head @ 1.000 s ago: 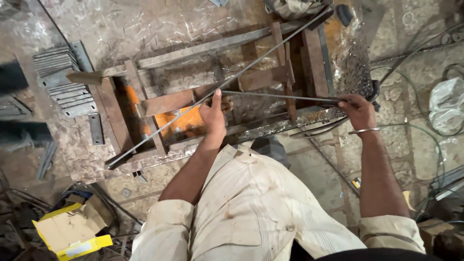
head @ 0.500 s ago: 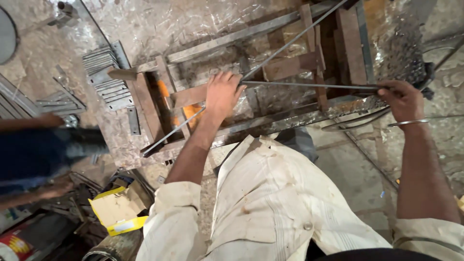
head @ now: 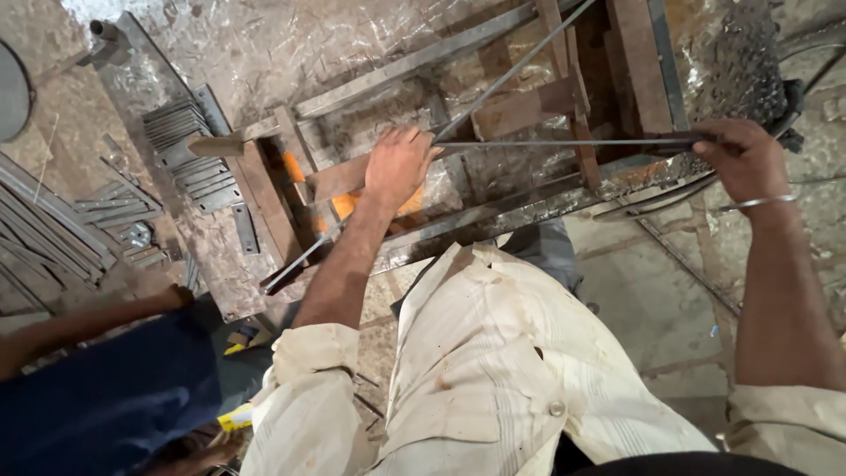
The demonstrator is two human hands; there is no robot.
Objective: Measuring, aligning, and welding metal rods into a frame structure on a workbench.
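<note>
My left hand [head: 398, 166] lies flat with fingers spread on the near end of a thin steel rod [head: 564, 143], and it presses this end down on the rusty metal frame [head: 529, 110] that serves as my counter. My right hand [head: 745, 159] is closed around the far end of the same rod, at the right edge of the frame. The rod runs almost level between my two hands, across the cross bars. A second, longer rod [head: 511, 75] goes diagonally under my left hand, from the upper right down to the lower left, where its end comes out near the frame corner.

To do this step well, I think the left palm must keep the rod firm against the bar, so it does not roll or jump. The right hand should grip tight and stay in line with the rod, not twisted. I would also keep the two rods from crossing under the palm, because one could slip on the other.

At the left, a stack of flat metal strips [head: 189, 145] lies on the floor. The arm of another person in a blue sleeve [head: 115, 397] is at the lower left, well apart from my hands.
</note>
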